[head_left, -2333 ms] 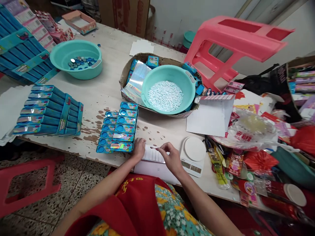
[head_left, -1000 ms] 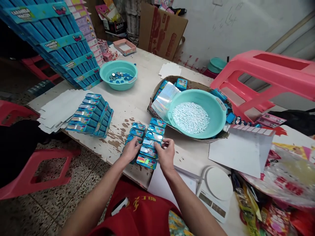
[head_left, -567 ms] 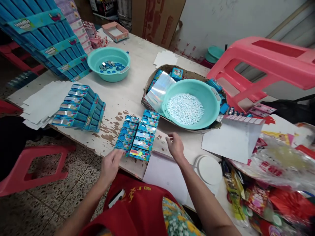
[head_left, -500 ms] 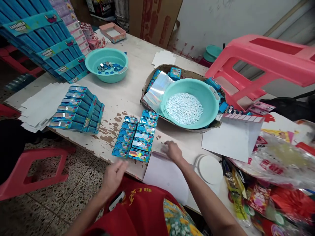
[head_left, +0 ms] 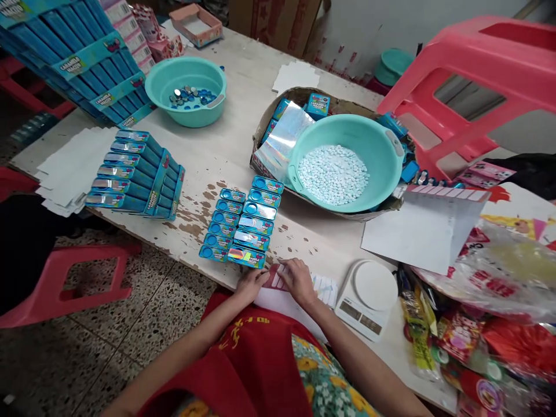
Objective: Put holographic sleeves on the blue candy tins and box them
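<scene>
My left hand (head_left: 252,285) pinches the left end of a sheet (head_left: 278,298) at the table's front edge. The sheet is white, with a reddish edge marked by pale slanted stripes. My right hand (head_left: 299,281) has its fingers bent over that striped edge, gripping it; the fingertips are partly hidden. Just beyond my hands lie two rows of small blue tins (head_left: 223,229), several in each, with round recesses in some lids. Shiny strips cross some tins of the right row. Right of my hand, another patterned sheet (head_left: 325,289) lies beside a white kitchen scale (head_left: 365,321).
A turquoise basin (head_left: 299,194) of pale tablets rests on a cardboard box (head_left: 260,136). Another turquoise basin (head_left: 186,119) holds small shiny discs. Blue display boxes (head_left: 147,179) stand left. A pink stool (head_left: 434,69) stands right, with candy packets (head_left: 460,333) in front.
Both hands have come together onto the sheet and taken hold of its edge. The sheet's striped edge has turned up into view. The camera view has shifted slightly, uncovering more of the scale.
</scene>
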`<state>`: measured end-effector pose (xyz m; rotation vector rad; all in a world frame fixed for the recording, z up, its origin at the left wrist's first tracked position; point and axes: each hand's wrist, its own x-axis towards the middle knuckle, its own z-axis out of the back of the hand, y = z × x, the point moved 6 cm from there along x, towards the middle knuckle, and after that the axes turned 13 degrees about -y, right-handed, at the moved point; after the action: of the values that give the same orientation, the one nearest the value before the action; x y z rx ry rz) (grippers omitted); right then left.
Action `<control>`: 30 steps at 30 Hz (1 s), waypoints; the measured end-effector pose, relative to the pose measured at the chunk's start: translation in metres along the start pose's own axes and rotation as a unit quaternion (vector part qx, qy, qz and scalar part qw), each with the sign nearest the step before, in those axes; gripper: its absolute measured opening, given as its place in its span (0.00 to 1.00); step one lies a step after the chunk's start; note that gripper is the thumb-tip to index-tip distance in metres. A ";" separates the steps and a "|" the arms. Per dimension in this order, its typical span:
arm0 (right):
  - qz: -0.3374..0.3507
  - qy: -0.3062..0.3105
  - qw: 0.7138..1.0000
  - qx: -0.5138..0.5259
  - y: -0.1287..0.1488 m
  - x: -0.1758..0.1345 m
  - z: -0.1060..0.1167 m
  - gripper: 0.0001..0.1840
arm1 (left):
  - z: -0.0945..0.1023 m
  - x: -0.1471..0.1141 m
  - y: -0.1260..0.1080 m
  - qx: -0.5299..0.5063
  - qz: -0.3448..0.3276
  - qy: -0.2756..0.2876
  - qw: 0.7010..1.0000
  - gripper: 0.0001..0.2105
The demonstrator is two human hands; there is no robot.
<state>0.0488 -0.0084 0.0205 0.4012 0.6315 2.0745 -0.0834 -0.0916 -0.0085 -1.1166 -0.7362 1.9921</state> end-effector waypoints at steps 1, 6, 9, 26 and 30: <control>0.004 -0.008 1.000 0.000 0.001 0.000 0.000 0.10 | -0.002 0.001 0.000 0.008 0.000 -0.004 1.000 0.12; 0.024 -0.076 0.996 -0.034 0.014 -0.002 0.005 0.13 | -0.005 0.002 -0.008 0.013 -0.043 -0.020 0.999 0.14; 0.045 -0.099 0.992 -0.061 0.022 -0.004 0.006 0.14 | -0.006 0.002 -0.007 0.002 -0.048 -0.024 0.999 0.15; 0.110 -0.059 0.984 -0.130 0.029 -0.021 -0.013 0.26 | -0.003 0.001 -0.009 -0.067 -0.027 -0.019 0.997 0.15; 0.083 -0.061 0.987 -0.121 0.031 -0.016 -0.012 0.24 | -0.004 0.002 -0.009 -0.035 -0.049 -0.022 0.998 0.15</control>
<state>0.0308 -0.0396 0.0281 0.4472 0.2769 2.2332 -0.0782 -0.0840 -0.0043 -1.0596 -0.8734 1.9258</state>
